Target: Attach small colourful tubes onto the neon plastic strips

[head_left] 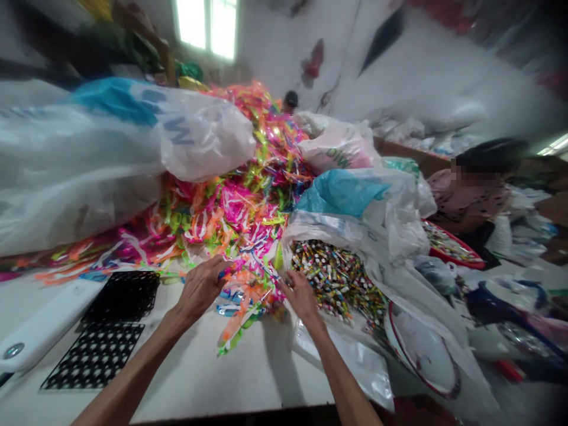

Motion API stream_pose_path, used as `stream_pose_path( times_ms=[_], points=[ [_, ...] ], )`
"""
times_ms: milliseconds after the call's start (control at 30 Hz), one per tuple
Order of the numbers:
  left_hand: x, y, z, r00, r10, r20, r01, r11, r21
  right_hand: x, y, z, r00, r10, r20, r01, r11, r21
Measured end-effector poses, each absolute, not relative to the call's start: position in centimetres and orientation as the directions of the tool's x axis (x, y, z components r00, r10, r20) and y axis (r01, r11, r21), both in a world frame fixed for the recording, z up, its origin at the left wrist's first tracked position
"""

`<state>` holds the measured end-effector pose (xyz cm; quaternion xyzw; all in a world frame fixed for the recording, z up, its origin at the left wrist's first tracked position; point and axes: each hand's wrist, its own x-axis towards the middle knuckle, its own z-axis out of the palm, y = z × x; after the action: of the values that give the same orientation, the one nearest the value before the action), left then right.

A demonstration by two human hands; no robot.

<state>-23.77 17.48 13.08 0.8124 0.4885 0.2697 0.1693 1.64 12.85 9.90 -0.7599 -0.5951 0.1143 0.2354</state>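
Note:
My left hand (202,287) is at the front of a big heap of bright plastic pieces (217,219) in pink, orange, green and yellow, many with white strips. Its fingers are closed together at a small pink and blue piece (227,271). To its right, my right hand (302,296) has thumb and fingers pinched at the end of a thin whitish-blue strip (265,269); the exact grip is blurred. Between and below the hands, a loose bunch of orange, green and blue pieces (242,316) spreads onto the white table (199,378).
Clear bags (341,355) lie by my right forearm, below an open sack (355,228) of small multicoloured parts (332,275). A white bowl (421,349) stands at right. Black grids (95,355) and a white device (48,319) lie left. A person (474,189) sits at far right.

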Motion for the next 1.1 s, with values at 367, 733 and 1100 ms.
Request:
stream_pose_path(
  times_ms=[367, 733, 1100],
  points=[
    [-20.3, 13.6, 9.5, 0.423, 0.837, -0.348, -0.084, 0.418, 0.904, 5.4, 15.7, 8.3, 0.541, 0.834, 0.109, 0.745, -0.416, -0.522],
    [-20.2, 12.5, 9.4, 0.452, 0.891, -0.051, 0.127, -0.007, 0.992, -3.5, 8.9, 12.7, 0.031, 0.983, -0.18, 0.166, -0.183, -0.969],
    [-20.6, 11.1, 10.2, 0.475, 0.844, 0.25, 0.503, -0.493, 0.71, -4.5, 8.2, 14.5, 0.044, 0.991, -0.123, 0.261, -0.13, -0.956]
  ],
)
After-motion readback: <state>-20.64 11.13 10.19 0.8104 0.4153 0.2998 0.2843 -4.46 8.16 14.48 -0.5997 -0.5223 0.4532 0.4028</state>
